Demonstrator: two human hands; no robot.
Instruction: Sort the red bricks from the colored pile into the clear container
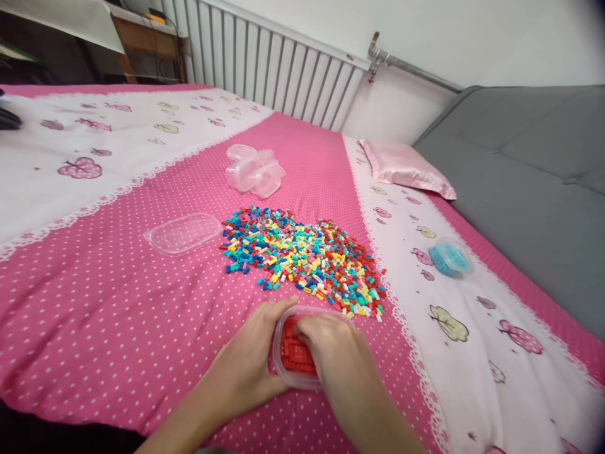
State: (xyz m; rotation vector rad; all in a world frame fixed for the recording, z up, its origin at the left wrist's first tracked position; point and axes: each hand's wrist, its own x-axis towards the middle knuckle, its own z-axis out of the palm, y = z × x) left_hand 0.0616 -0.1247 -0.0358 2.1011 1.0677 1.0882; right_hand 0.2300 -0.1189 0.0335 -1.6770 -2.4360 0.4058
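A clear plastic container [299, 382] holding red building bricks [293, 354] sits close in front of me on the bed. My left hand [250, 353] grips its left side, thumb and fingers around the wall. Over the container's right part, my right hand [336, 350] reaches in with curled fingers, their tips down at the red bricks. Whether a brick is between those fingertips is hidden by the hand. Just beyond the container spreads a large heap of mixed-colour bricks [302, 252]: red, blue, yellow, green, white and pink.
A clear lid [183, 234] lies flat left of the heap. Behind the heap are several clear containers [255, 171]. To the right stands a container with light-blue contents [450, 257]. A pink pillow [406, 167] lies by the grey headboard [524, 151]; a radiator [278, 63] lines the wall.
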